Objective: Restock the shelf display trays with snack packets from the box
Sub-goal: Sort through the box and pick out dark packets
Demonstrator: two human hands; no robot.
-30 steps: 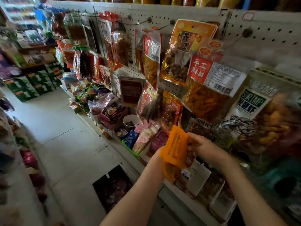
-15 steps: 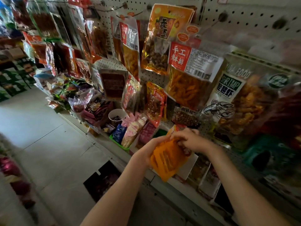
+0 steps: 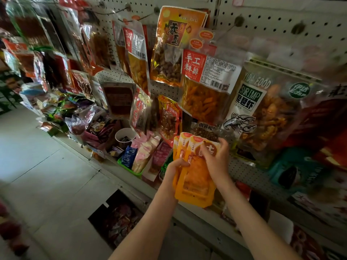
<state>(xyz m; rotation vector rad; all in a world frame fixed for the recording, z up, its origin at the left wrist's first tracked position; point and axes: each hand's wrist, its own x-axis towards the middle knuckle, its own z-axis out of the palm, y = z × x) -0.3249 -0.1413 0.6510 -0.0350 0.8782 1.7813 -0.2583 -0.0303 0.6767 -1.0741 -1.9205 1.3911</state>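
Pegboard (image 3: 272, 25) over the shelf (image 3: 197, 214) (box (image 3: 116, 218) on tiled floor (image 3: 47, 184)).

The orange snack packets (image 3: 195, 177), a second ago bunched edge-on between the hands and then tipped leftward, now stand upright and fanned so that three tops show. They have risen against the pegboard (image 3: 262, 25), their tops overlapping the foot of a dark hanging bag (image 3: 204, 130). The right hand (image 3: 216, 158) has moved from the top edge to pinch the front packet's face. The left hand (image 3: 176, 166) now grips the left edge.
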